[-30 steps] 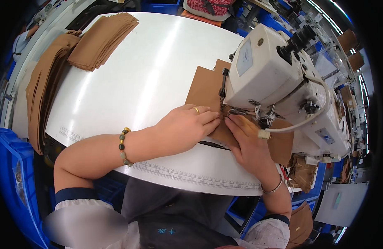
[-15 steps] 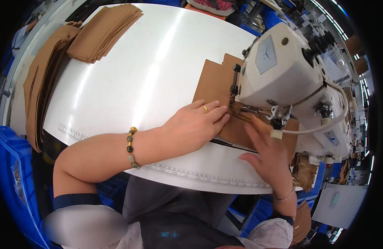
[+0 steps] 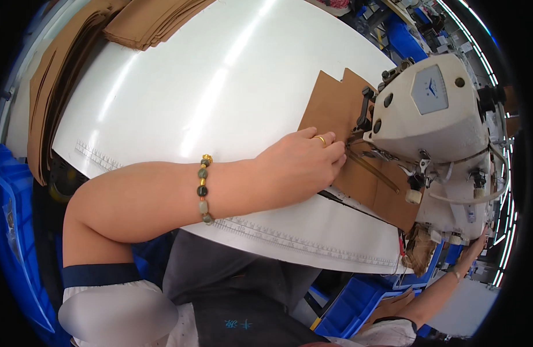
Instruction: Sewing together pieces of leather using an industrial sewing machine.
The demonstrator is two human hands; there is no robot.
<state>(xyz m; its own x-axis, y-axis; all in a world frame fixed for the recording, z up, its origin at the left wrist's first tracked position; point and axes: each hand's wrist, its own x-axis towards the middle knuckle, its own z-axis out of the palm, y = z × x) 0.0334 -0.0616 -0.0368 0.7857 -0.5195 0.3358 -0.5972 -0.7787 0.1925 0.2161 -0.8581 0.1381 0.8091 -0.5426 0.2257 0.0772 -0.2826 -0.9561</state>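
My left hand [image 3: 310, 165] rests on a brown flat piece [image 3: 318, 104] at the sewing machine [image 3: 428, 115], its fingers bent and close together near the needle area, fingertips partly hidden. A narrow slot or yellowish strip [image 3: 376, 173] runs across the piece to the right of those fingers. My right hand [image 3: 477, 240] has reached to the far right edge of the machine; its fingers are too small and hidden to read.
Stacks of brown pieces [image 3: 145, 23] lie on the white table [image 3: 208, 87] at the left and back. A blue crate [image 3: 12, 214] stands left. Blue bins [image 3: 347, 303] and a crumpled brown bundle [image 3: 418, 251] are at the lower right.
My right hand has left the piece and swung out to the far right. My left hand remains on the piece; it and the machine appear shifted rightward as the view moved.
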